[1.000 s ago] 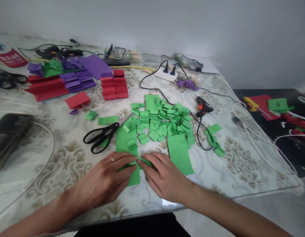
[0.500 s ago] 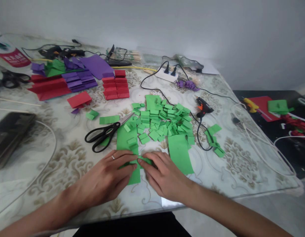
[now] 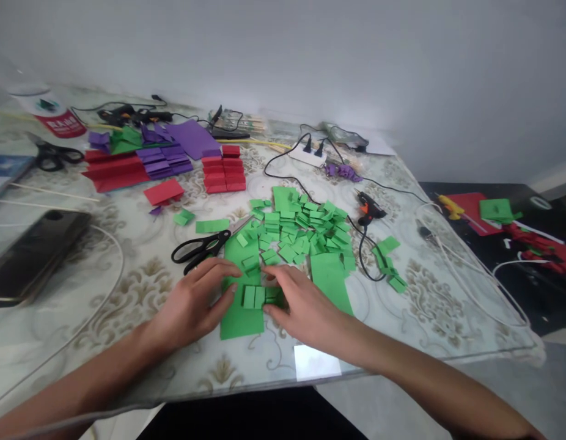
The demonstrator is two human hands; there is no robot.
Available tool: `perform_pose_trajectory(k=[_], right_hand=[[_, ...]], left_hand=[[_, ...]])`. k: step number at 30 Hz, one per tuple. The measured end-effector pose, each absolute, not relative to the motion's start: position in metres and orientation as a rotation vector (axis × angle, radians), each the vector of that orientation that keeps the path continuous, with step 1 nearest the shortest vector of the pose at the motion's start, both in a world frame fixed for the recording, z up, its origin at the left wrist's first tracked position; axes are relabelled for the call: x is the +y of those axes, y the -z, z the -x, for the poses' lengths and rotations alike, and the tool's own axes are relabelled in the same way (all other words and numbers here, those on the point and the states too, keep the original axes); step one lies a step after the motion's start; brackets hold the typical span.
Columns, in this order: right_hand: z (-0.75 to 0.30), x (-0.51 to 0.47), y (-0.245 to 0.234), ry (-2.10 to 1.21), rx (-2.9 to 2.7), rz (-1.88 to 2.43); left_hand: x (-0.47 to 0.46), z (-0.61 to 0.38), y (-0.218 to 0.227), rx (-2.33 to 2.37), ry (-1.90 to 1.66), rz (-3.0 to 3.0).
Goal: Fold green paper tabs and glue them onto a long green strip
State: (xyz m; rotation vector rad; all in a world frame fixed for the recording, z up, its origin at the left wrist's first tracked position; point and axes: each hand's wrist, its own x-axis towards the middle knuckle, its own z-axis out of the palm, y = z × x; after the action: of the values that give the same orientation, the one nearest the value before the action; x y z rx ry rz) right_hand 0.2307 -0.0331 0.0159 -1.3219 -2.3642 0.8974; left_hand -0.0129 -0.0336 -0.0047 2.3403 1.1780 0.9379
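Note:
A folded green paper strip point(image 3: 254, 297) lies on a larger green sheet point(image 3: 239, 319) near the table's front edge. My left hand point(image 3: 195, 302) rests flat at the sheet's left side, fingers stretched out towards the strip. My right hand point(image 3: 301, 305) presses on the strip's right end with its fingers closed over it. Just behind lies a heap of small green paper pieces point(image 3: 305, 229). A second green sheet point(image 3: 331, 281) sits to the right of my right hand.
Black scissors point(image 3: 201, 249) lie left of the heap. A glue gun point(image 3: 368, 208) and cables sit to the right, a power strip point(image 3: 308, 156) behind. Red point(image 3: 223, 171) and purple point(image 3: 166, 160) folded papers lie at the back left, a phone point(image 3: 33, 253) at the left.
My hands have parted a little and the folded green strip now shows between them. The camera view tilted, so everything sits lower in the frame.

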Motion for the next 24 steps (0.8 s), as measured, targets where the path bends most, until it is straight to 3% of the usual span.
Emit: perform_pose_trajectory(k=[14,24], right_hand=[[-0.215,-0.03,-0.014,-1.123,-2.083,1.342],[-0.214,-0.016,-0.044,-0.924,-1.847,1.122]], left_hand=[[-0.036,0.014,-0.001,1.17,-0.879,-2.284],[-0.02,-0.003,-0.042,1.13,-1.005,-2.251]])
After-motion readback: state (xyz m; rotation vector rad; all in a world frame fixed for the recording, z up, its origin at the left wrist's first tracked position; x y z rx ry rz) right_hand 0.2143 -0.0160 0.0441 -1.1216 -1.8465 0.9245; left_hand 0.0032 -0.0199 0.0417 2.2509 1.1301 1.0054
